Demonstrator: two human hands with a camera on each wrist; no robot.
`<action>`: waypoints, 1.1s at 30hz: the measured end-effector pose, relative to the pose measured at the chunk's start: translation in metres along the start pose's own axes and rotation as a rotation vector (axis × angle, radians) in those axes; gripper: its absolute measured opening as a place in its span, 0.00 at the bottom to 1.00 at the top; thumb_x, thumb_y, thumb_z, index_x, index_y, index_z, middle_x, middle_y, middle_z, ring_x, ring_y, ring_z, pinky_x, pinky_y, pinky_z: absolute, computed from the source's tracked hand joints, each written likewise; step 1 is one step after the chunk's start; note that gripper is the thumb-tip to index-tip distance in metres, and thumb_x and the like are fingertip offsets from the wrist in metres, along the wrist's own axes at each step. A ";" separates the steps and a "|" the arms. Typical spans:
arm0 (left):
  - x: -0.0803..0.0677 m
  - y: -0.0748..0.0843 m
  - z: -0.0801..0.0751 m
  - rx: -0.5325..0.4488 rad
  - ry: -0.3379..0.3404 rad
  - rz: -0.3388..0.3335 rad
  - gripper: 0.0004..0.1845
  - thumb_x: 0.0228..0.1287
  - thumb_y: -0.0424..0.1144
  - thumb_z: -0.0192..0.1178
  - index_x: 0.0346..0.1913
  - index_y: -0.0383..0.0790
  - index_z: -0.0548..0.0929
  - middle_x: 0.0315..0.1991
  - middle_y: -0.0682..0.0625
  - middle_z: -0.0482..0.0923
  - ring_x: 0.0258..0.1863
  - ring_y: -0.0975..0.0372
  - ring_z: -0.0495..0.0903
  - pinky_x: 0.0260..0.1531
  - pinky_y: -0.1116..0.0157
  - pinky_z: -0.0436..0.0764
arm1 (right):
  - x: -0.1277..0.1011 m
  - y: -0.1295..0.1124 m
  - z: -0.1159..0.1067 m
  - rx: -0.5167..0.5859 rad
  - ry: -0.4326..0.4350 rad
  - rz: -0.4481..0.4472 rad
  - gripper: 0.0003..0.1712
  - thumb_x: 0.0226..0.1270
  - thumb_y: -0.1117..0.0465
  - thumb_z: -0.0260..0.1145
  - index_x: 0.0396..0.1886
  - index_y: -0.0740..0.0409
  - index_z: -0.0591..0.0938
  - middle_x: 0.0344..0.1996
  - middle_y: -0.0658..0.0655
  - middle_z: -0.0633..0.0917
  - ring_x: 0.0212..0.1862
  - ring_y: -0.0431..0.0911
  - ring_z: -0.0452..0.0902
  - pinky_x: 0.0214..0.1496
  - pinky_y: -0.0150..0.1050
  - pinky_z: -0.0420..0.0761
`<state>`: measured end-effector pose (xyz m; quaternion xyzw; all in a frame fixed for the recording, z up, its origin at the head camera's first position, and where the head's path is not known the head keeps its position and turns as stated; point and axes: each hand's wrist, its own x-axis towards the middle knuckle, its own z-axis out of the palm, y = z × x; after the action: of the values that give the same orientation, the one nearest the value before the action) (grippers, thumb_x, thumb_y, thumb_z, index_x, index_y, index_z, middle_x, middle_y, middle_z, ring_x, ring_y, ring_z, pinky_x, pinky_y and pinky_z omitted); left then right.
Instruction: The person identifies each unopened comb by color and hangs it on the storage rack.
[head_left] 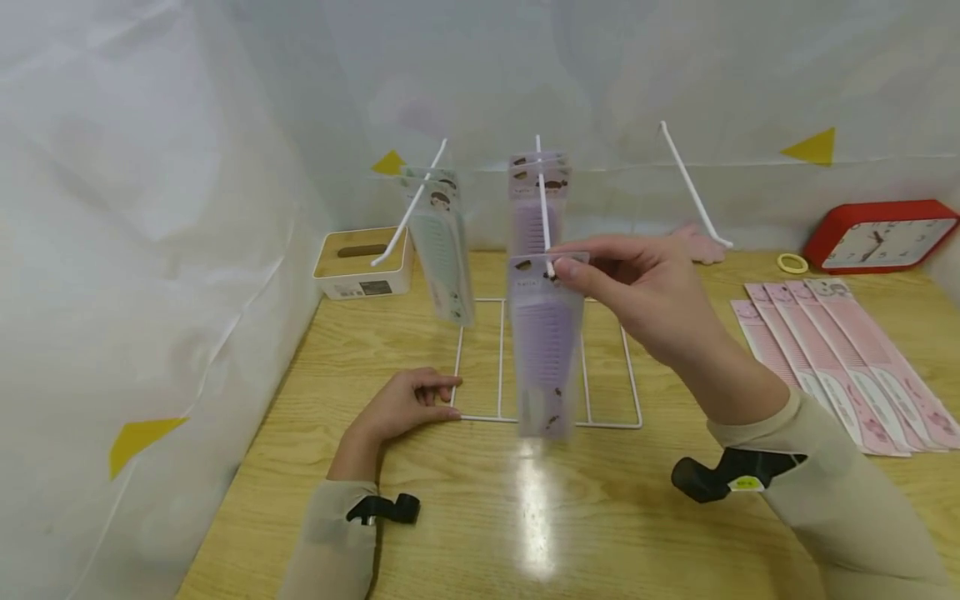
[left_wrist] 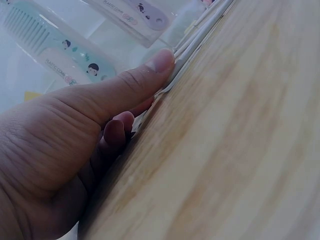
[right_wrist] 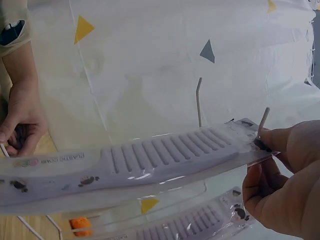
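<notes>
My right hand [head_left: 652,292] pinches the top of a clear pack holding a purple comb [head_left: 545,342], right at the tip of the middle white hook [head_left: 543,212]. In the right wrist view, the hook end pokes up through the pack's top, beside the thumb. More purple comb packs [head_left: 525,225] hang farther back on that hook. Down on the table, my left hand [head_left: 405,404] grips the front left corner of the white wire rack base [head_left: 486,418], its thumb [left_wrist: 160,62] lying along the wire. Green comb packs [head_left: 442,254] hang from the left hook [head_left: 408,204].
The right hook [head_left: 686,179] carries no pack. Several pink comb packs [head_left: 855,358] lie fanned on the right of the table. Behind them stand a red clock [head_left: 877,237] and a yellow ring [head_left: 792,263]. A wood-topped tissue box [head_left: 363,262] sits at the back left.
</notes>
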<state>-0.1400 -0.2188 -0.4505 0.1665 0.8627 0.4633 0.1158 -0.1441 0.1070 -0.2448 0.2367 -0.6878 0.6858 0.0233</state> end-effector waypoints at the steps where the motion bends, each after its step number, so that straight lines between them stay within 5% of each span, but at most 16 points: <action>1: 0.000 0.000 0.000 0.000 -0.001 -0.003 0.25 0.52 0.44 0.77 0.56 0.47 0.87 0.36 0.52 0.83 0.27 0.63 0.74 0.29 0.69 0.75 | 0.003 0.002 -0.001 -0.022 0.012 0.017 0.08 0.65 0.67 0.71 0.42 0.56 0.90 0.36 0.48 0.90 0.37 0.39 0.83 0.42 0.30 0.82; 13: -0.004 -0.001 0.001 -0.011 -0.003 0.000 0.24 0.53 0.43 0.77 0.55 0.46 0.87 0.36 0.51 0.83 0.27 0.63 0.74 0.29 0.69 0.75 | 0.054 0.028 -0.005 -0.180 0.152 0.041 0.11 0.64 0.57 0.74 0.43 0.56 0.90 0.34 0.47 0.88 0.37 0.43 0.81 0.42 0.30 0.80; 23: 0.002 0.001 -0.001 0.025 0.002 0.014 0.24 0.53 0.43 0.77 0.54 0.47 0.87 0.35 0.53 0.83 0.28 0.63 0.75 0.30 0.69 0.75 | 0.085 0.045 -0.017 -0.075 0.249 -0.024 0.09 0.60 0.66 0.75 0.41 0.61 0.89 0.33 0.46 0.88 0.39 0.40 0.83 0.43 0.28 0.80; 33: -0.001 0.002 0.000 0.024 -0.004 0.007 0.25 0.53 0.44 0.77 0.56 0.47 0.87 0.35 0.53 0.83 0.27 0.63 0.74 0.29 0.69 0.75 | 0.081 0.051 -0.023 -0.057 0.272 -0.025 0.13 0.58 0.65 0.77 0.43 0.61 0.88 0.36 0.49 0.88 0.41 0.42 0.83 0.46 0.28 0.82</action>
<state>-0.1391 -0.2184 -0.4486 0.1719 0.8674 0.4530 0.1137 -0.2413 0.1029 -0.2624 0.1491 -0.6945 0.6915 0.1316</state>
